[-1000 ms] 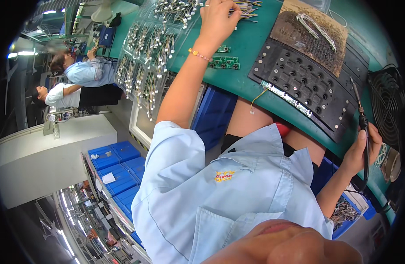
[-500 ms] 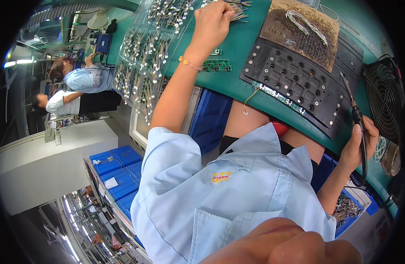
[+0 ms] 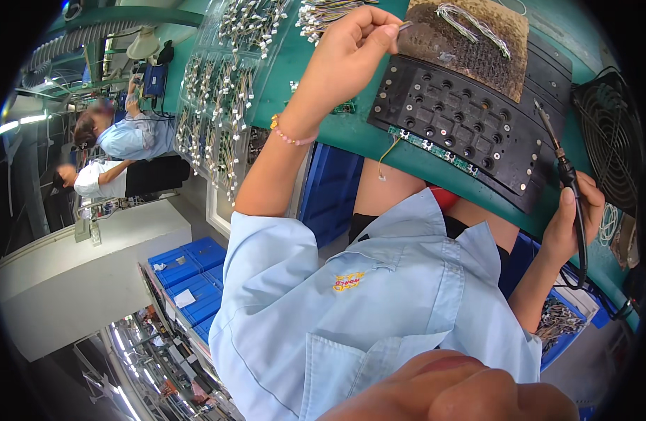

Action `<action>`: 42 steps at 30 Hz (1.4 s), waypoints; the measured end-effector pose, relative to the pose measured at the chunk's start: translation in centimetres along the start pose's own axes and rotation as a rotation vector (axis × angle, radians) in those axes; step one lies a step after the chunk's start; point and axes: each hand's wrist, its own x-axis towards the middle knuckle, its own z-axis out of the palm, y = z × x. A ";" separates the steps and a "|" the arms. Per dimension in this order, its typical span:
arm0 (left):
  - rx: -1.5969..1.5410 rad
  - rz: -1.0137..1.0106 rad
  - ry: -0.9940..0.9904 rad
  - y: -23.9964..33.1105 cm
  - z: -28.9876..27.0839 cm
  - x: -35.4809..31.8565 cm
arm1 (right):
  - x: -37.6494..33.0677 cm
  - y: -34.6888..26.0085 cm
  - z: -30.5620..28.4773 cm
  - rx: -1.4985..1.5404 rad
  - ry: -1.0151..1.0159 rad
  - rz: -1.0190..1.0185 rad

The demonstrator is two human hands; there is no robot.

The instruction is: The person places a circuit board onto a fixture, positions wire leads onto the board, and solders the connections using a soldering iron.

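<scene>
My left hand (image 3: 351,49), a bead bracelet on its wrist, is raised over the green bench and pinches a small wire end between thumb and fingers, right at the left edge of a brown pad (image 3: 477,52) that carries a few pale wires. My right hand (image 3: 576,221) grips a black soldering iron (image 3: 558,158); its tip points up over the right end of a black fixture board (image 3: 463,126) full of round holes. A narrow green circuit strip (image 3: 428,145) lies along that board's near edge.
Bundles of wire harnesses (image 3: 232,84) cover the bench's left part. A black fan (image 3: 611,140) stands at the right. Blue bins (image 3: 189,274) sit lower left, and a blue bin of small parts (image 3: 558,323) under my right arm. Two other people (image 3: 123,137) work far left.
My left hand has moved right from the wire bundles to the brown pad's edge, now pinching a small wire. My right hand with the soldering iron has barely moved.
</scene>
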 end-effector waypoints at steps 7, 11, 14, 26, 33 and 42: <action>0.141 0.107 0.075 -0.6 0.4 1.0 | 0.1 -0.4 0.2 0.012 -0.015 -0.011; 0.227 0.073 -0.049 -0.3 1.1 2.0 | 0.1 -0.4 0.4 0.025 -0.016 -0.002; 0.511 0.070 -0.167 1.0 1.5 3.1 | 0.2 -0.6 0.2 -0.008 -0.007 0.002; 0.738 0.208 -0.338 2.6 2.3 5.6 | 0.2 -0.5 0.1 0.011 -0.024 -0.036; 0.856 0.296 -0.362 2.7 2.9 6.0 | 0.2 -0.4 0.0 -0.003 -0.021 -0.038; 0.905 0.333 -0.436 3.1 3.1 6.9 | 0.2 -0.6 -0.2 -0.014 -0.014 -0.041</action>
